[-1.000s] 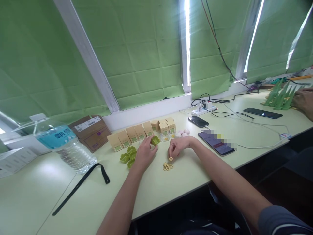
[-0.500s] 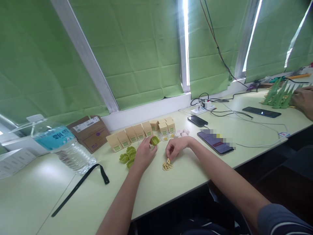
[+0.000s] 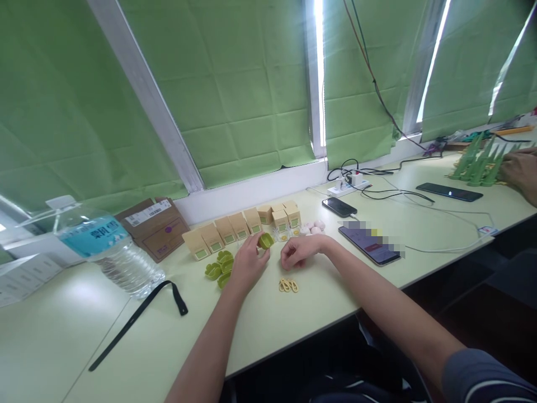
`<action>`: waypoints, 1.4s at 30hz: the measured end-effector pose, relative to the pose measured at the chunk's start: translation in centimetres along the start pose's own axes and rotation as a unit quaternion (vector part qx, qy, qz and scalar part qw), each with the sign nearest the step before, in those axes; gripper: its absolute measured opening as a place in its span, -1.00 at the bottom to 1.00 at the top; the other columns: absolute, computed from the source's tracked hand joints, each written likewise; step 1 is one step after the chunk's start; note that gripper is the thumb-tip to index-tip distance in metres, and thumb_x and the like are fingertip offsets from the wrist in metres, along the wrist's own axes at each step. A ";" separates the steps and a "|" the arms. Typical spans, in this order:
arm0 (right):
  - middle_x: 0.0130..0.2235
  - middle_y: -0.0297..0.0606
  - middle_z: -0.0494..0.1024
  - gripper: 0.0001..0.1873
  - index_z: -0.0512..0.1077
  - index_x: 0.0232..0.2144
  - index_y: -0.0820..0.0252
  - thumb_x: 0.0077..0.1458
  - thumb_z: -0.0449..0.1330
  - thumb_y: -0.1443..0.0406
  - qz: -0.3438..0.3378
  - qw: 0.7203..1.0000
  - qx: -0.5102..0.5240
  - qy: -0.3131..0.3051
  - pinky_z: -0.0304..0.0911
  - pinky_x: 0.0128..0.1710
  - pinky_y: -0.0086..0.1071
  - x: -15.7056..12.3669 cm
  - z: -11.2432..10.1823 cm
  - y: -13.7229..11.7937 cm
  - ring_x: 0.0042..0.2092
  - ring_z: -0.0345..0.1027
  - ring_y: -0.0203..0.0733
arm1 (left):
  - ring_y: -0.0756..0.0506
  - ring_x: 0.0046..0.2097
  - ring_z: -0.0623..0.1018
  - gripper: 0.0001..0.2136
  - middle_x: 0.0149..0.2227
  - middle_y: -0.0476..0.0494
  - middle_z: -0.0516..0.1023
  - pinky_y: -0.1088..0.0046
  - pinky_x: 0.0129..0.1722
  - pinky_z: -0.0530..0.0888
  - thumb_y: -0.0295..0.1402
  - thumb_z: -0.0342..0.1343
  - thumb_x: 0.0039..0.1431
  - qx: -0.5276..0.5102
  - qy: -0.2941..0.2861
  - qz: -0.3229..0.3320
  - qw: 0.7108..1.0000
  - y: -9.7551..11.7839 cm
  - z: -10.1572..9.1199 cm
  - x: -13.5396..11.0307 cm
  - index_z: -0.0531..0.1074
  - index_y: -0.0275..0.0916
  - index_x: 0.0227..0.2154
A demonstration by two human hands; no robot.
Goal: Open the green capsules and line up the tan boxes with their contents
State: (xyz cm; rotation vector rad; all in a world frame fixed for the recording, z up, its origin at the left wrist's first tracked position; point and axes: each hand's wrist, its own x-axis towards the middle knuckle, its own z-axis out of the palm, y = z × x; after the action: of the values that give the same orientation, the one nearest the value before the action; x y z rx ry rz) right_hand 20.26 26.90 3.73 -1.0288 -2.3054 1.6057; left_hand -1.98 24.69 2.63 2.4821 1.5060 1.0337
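A small green cup (image 3: 265,241) is held between the thumb and fingers of my left hand (image 3: 248,256). Several more green pieces, some flower-shaped (image 3: 213,271), lie on the table just left of that hand. My right hand (image 3: 298,251) hovers above the table with its fingers curled in, and I see nothing between them. Below it, several pale yellow loop-shaped pieces (image 3: 288,285) lie side by side. Small clear packets with yellow bits (image 3: 283,235) and pinkish-white rounded pieces (image 3: 315,228) sit behind the right hand.
Small tan boxes (image 3: 226,229) stand in a row by the wall. Left are a large water bottle (image 3: 121,252), a cardboard box (image 3: 157,232) and a black strap (image 3: 142,319). Phones (image 3: 371,243), cables and a power strip (image 3: 348,188) lie right. Another person's hand (image 3: 520,170) touches green spikes (image 3: 478,162).
My right hand has let go of a yellow loop piece, which now lies beside the others, and has lifted slightly back and left. The left hand stays in place with the green cup.
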 end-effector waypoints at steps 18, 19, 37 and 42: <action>-0.42 -0.30 0.53 -0.79 0.49 -0.28 0.23 0.08 0.25 0.20 -0.010 0.990 -0.070 0.125 0.27 -0.54 -0.47 2.0 1.6 0.3 -0.54 0.34 -0.33 | -0.15 -0.18 0.52 -0.54 -0.05 -0.21 0.48 0.22 0.03 0.44 -0.25 0.14 0.14 0.069 0.157 -0.069 0.983 -4.5 -5.3 1.8 0.36 -0.22 0.11; -0.42 -0.30 0.53 -0.79 0.49 -0.28 0.23 0.08 0.24 0.20 -0.009 0.989 -0.073 0.125 0.26 -0.54 -0.46 2.0 1.6 0.3 -0.54 0.34 -0.33 | -0.14 -0.20 0.53 -0.52 -0.05 -0.20 0.49 0.23 0.01 0.45 -0.24 0.13 0.14 0.069 0.147 -0.085 0.983 -5.2 -5.6 1.7 0.35 -0.20 0.13; -0.40 -0.29 0.54 -0.83 0.48 -0.31 0.21 0.10 0.21 0.22 -0.004 0.988 -0.082 0.127 0.23 -0.54 -0.45 1.9 2.0 0.1 -0.54 0.31 -0.34 | -0.29 -0.18 0.60 -0.74 -0.18 -0.33 0.65 0.20 -0.17 0.44 -0.18 0.05 0.18 0.166 -0.032 -0.184 0.968 -9.9 -3.7 0.4 0.58 -0.20 -0.28; -0.43 -0.31 0.54 -0.82 0.48 -0.31 0.20 0.10 0.23 0.20 -0.003 0.988 -0.085 0.129 0.24 -0.52 -0.45 2.0 2.0 0.1 -0.55 0.32 -0.34 | -0.27 -0.17 0.61 -0.68 -0.18 -0.34 0.65 0.28 -0.23 0.44 -0.14 0.01 0.19 0.195 -0.055 -0.185 0.962 -9.9 -3.8 0.4 0.60 -0.20 -0.33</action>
State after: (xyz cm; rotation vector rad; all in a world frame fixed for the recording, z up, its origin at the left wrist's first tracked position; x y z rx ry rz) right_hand 17.85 26.61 2.27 -1.1852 -2.2939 1.2058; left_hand -11.60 29.06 2.06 2.2815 2.1994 0.5721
